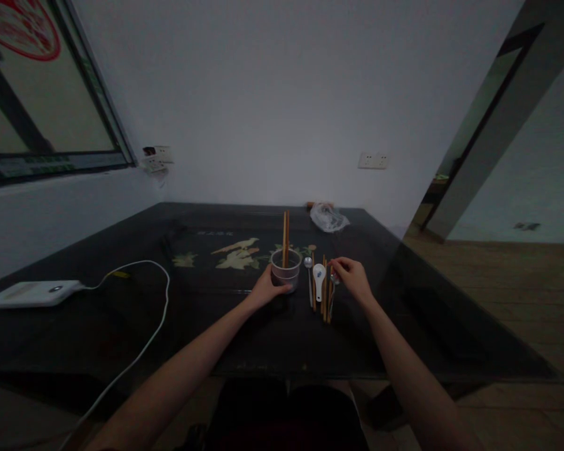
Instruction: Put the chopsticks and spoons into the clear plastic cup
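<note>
My left hand [266, 288] is wrapped round a clear plastic cup [286, 277], which stands upright on the dark table. A pair of wooden chopsticks [286, 238] rises from the cup. My right hand [352, 277] is closed in a pinch at the upper end of a row of utensils; what lies between its fingertips is too small to make out. In that row are a white spoon [319, 280] with a blue mark, a long-handled metal spoon [309, 266] and several wooden chopsticks [324, 304]. Another shiny metal spoon [334, 278] lies partly hidden beneath my right fingers.
A crumpled clear plastic bag [328, 217] lies at the table's back edge by the wall. On the left, a white power bank [32, 294] has a white cable [165, 300] looping over the front edge. The dark table [207, 338] bears a painted bird and flowers.
</note>
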The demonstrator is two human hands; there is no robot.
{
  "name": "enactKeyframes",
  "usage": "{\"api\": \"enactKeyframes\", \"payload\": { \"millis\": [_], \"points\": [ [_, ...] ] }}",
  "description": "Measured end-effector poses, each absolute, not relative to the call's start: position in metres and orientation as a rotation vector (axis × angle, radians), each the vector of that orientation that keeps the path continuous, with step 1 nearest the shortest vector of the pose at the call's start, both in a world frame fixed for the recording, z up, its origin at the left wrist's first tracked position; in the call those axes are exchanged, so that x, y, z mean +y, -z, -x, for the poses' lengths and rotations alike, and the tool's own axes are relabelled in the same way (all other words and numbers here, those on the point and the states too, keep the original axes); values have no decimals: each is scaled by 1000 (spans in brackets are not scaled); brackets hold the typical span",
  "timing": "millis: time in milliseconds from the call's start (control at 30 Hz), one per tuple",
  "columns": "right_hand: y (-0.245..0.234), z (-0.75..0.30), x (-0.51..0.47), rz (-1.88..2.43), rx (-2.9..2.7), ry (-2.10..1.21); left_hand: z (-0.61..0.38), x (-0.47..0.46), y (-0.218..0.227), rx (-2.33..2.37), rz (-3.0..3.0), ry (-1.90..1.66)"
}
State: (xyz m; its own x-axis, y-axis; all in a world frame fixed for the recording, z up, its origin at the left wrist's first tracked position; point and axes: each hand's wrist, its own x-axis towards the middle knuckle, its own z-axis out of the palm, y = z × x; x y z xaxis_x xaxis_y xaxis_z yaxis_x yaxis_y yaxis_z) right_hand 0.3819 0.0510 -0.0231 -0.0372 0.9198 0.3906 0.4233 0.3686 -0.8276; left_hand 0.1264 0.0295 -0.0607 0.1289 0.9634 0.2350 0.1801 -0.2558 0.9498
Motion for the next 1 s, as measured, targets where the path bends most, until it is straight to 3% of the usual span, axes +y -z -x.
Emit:
{"api": "enactKeyframes", "payload": {
  "millis": [367, 600, 767, 867, 933, 1000],
  "points": [
    [20, -387, 52, 1262, -1605, -655, -123, 32, 59, 1100, -1539, -1299],
    [25, -395, 58, 1422, -1709, -531, -109, 24, 33, 1235, -1696, -1763],
    [29, -399, 60, 1665, -1814, -447, -106, -15, -2, 1257, -2141, -2083],
    [29, -399, 57, 1803, -1873, -419, -123, -45, -23, 945, -2606, -1850],
    [27, -399, 55, 1884, -1898, -408, -143, -59, -34, 606, -2987, -1418],
    [26, -397, 52, 1948, -1929, -420, -168, -61, -41, 627, -3064, -1014]
  ]
}}
